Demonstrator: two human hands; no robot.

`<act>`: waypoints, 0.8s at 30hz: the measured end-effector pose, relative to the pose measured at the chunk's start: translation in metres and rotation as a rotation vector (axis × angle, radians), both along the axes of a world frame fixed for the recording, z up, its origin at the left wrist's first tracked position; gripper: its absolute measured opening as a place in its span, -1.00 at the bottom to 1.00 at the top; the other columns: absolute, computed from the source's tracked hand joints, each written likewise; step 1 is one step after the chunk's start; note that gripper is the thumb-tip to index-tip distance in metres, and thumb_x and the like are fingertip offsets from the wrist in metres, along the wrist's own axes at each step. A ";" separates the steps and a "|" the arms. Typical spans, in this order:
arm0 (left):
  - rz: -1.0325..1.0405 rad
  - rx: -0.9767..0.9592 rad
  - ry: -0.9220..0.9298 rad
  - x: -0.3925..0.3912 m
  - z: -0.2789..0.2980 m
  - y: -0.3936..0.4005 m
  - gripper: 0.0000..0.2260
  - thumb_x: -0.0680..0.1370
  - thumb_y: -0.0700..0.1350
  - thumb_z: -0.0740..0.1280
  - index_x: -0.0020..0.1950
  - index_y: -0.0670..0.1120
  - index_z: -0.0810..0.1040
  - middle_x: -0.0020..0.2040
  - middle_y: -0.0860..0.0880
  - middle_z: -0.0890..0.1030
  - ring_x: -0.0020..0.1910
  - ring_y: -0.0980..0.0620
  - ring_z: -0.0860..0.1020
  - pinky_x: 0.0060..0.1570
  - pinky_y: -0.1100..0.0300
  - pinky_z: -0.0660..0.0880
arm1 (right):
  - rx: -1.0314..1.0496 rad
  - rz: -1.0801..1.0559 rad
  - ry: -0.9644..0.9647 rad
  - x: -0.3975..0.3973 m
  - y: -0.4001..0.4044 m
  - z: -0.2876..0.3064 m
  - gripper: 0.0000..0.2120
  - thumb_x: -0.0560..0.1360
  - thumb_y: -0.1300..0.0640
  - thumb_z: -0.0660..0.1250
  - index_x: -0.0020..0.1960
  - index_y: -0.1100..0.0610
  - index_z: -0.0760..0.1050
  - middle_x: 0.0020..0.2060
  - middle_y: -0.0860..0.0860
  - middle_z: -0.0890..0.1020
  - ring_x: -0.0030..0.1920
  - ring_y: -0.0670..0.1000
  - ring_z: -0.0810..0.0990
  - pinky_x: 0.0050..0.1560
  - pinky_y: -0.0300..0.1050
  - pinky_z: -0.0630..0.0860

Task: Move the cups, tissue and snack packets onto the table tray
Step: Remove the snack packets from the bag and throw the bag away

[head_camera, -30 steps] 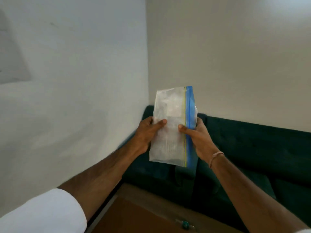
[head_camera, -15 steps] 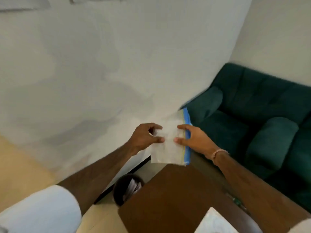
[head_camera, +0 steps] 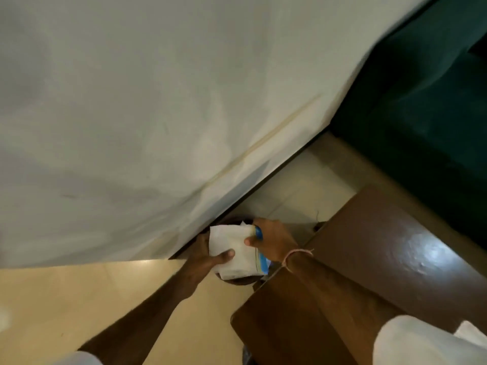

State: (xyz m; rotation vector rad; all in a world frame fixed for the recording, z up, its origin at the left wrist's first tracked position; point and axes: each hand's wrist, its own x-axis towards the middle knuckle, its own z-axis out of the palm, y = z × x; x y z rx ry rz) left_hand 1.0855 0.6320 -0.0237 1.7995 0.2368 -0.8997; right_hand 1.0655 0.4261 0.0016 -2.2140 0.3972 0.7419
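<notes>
I hold a clear zip packet point(head_camera: 237, 252) with a blue strip along its right edge and white tissue inside. My left hand point(head_camera: 208, 255) grips its left side, thumb pressed on the front. My right hand point(head_camera: 271, 241) pinches the blue-edged right side. The packet hangs low, over a dark round bin point(head_camera: 237, 279) on the floor by the wall, just left of the brown table point(head_camera: 369, 259). The packet hides most of the bin. No tray or cups are in view.
A white wall point(head_camera: 158, 101) fills the upper left, meeting a cream tiled floor point(head_camera: 66, 306). A dark green sofa point(head_camera: 421, 114) stands at the upper right beyond the table. A white object point(head_camera: 471, 335) shows at the table's lower right edge.
My view has swung down and left. Both hands have lowered the packet from chest height to just above the bin beside the table. My grip on it is the same.
</notes>
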 end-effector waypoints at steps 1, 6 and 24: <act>-0.021 -0.004 0.039 0.005 -0.024 0.003 -0.39 0.34 -0.13 0.59 0.29 0.11 0.41 0.16 0.11 0.57 0.15 0.06 0.57 0.06 0.06 0.60 | -0.002 -0.016 0.018 0.007 0.004 -0.025 -0.53 0.49 -0.07 0.40 0.31 0.10 0.42 0.19 0.16 0.60 0.16 0.20 0.58 0.17 0.07 0.52; 0.095 0.114 0.203 0.023 -0.140 0.000 -0.41 0.33 -0.19 0.61 0.27 -0.12 0.42 0.19 -0.13 0.58 0.17 -0.19 0.59 0.09 -0.16 0.59 | -0.092 0.042 0.096 0.038 0.015 -0.145 -0.27 0.49 0.00 0.43 0.46 0.21 0.12 0.25 0.28 0.54 0.21 0.31 0.56 0.20 0.15 0.50; -0.170 0.479 0.312 0.012 -0.332 -0.035 -0.59 0.62 -0.04 0.23 0.41 -0.22 0.42 0.38 -0.25 0.48 0.34 -0.24 0.45 0.16 0.07 0.47 | -0.038 0.252 0.345 0.074 0.017 -0.295 -0.51 0.51 0.21 0.28 0.43 0.24 0.39 0.33 0.23 0.51 0.27 0.24 0.52 0.23 0.02 0.51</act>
